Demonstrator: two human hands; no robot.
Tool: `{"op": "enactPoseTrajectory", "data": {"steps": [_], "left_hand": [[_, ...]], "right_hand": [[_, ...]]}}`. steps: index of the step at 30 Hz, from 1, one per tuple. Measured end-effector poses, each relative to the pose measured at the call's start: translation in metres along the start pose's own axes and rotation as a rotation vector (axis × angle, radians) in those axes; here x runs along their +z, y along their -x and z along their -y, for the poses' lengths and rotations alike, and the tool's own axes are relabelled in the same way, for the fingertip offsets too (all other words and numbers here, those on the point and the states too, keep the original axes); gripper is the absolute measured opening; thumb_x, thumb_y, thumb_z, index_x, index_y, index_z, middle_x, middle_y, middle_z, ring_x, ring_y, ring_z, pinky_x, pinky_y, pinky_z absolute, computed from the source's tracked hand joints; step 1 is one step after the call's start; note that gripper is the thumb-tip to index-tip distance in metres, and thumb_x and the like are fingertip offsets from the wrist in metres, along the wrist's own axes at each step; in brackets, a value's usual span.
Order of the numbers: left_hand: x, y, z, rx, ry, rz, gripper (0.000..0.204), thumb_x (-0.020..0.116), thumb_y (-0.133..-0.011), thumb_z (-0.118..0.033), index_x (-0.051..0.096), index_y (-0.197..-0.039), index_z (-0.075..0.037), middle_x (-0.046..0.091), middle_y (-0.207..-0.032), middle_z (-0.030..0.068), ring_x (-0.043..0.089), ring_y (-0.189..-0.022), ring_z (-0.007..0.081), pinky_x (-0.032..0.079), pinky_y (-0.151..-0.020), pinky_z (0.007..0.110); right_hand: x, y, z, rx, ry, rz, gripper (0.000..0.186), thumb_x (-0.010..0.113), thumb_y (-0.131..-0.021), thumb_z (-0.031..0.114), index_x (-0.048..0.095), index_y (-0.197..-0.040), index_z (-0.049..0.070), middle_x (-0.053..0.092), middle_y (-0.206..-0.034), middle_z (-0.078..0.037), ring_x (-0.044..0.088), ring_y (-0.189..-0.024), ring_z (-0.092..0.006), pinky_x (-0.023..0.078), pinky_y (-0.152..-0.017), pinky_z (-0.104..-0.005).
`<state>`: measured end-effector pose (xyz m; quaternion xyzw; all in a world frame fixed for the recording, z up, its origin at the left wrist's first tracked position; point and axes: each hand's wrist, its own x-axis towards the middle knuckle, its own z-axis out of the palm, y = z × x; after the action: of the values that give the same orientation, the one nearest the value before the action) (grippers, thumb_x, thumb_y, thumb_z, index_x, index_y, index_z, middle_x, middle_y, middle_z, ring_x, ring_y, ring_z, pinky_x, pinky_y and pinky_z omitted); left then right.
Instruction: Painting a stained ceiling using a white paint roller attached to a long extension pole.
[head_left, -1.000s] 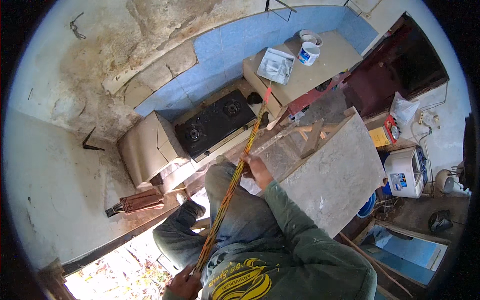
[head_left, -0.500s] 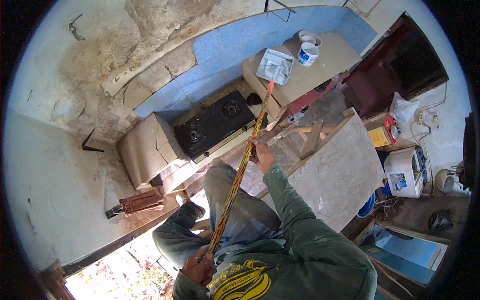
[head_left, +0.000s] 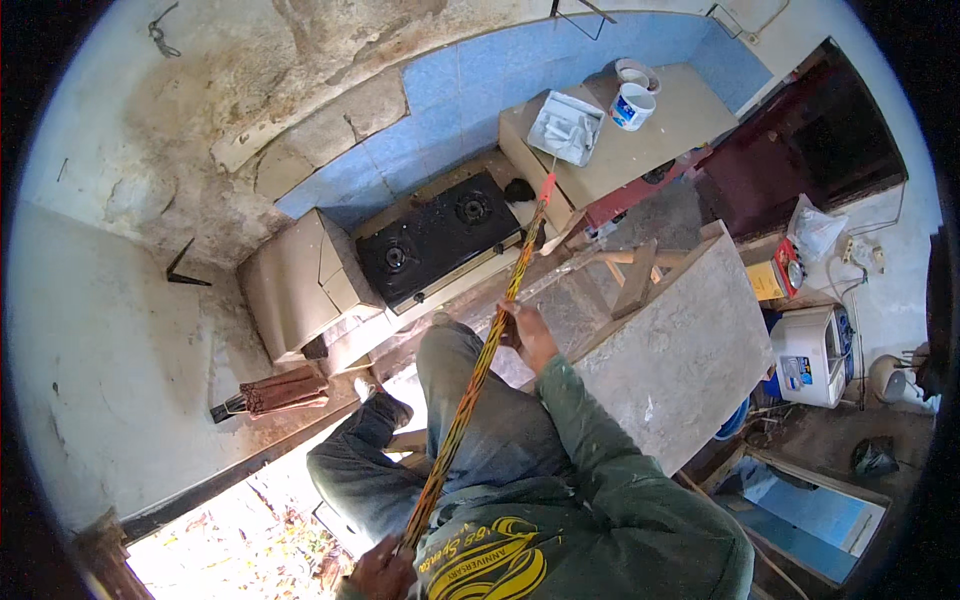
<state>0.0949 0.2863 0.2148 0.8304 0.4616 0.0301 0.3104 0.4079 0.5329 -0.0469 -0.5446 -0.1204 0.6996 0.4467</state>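
Note:
A long pole (head_left: 474, 385) with a yellow, black and orange pattern runs slantwise across my body, held in both hands. My left hand (head_left: 384, 571) is closed round its lower end, beside the yellow print on my dark green sweatshirt. Farther up, over my knee, my right hand (head_left: 528, 334) grips the pole's middle. At the far end a pink-red handle (head_left: 548, 184) and a thin metal rod join it to a paint roller (head_left: 572, 134). The whitish roller lies in a pale paint tray (head_left: 541, 134) on the counter, apparently touching it.
Two white buckets (head_left: 632, 106) stand on the counter (head_left: 680, 120) beside the tray. A black two-burner stove (head_left: 437, 238) lies nearer. Right of me is a grey, dusty tabletop (head_left: 680, 350); a brown folded thing (head_left: 285, 390) sits low at the left.
The roller has shifted within the tray and its pale head now shows more clearly. Both hands keep their hold, the left slightly lower. The whole view has tilted a little.

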Motion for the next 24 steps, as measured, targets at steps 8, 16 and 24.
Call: {"op": "enactPoseTrajectory", "data": {"steps": [8, 16, 24], "left_hand": [[0.038, -0.035, 0.001, -0.479, 0.221, -0.061, 0.041, 0.061, -0.089, -0.038, 0.06, -0.115, -0.007, 0.063, -0.069, 0.0107, 0.062, -0.058, 0.0242, 0.048, -0.054, 0.036], [-0.009, 0.035, -0.039, -0.496, 0.235, -0.197, 0.036, 0.062, -0.089, -0.02, 0.055, -0.123, -0.011, 0.064, -0.08, 0.0126, 0.063, -0.062, 0.0327, 0.048, -0.051, 0.043], [0.032, 0.123, -0.014, -0.636, 0.112, -0.276, 0.021, 0.059, -0.09, -0.016, 0.055, -0.111, -0.01, 0.064, -0.08, 0.01, 0.063, -0.064, 0.0305, 0.049, -0.05, 0.041]], "right_hand": [[-0.009, -0.05, 0.022, -0.014, -0.188, 0.004, 0.022, 0.057, -0.094, 0.031, 0.057, -0.09, 0.009, 0.062, -0.078, -0.004, 0.063, -0.067, -0.018, 0.052, -0.059, -0.0324], [-0.004, -0.037, -0.01, -0.076, -0.295, 0.03, 0.02, 0.059, -0.092, 0.026, 0.057, -0.096, 0.006, 0.059, -0.078, -0.007, 0.059, -0.07, -0.0207, 0.052, -0.064, -0.0371], [0.0, -0.014, -0.03, -0.11, -0.19, 0.164, 0.023, 0.051, -0.097, 0.028, 0.055, -0.098, 0.006, 0.055, -0.082, -0.008, 0.059, -0.074, -0.0234, 0.052, -0.068, -0.0394]]}}
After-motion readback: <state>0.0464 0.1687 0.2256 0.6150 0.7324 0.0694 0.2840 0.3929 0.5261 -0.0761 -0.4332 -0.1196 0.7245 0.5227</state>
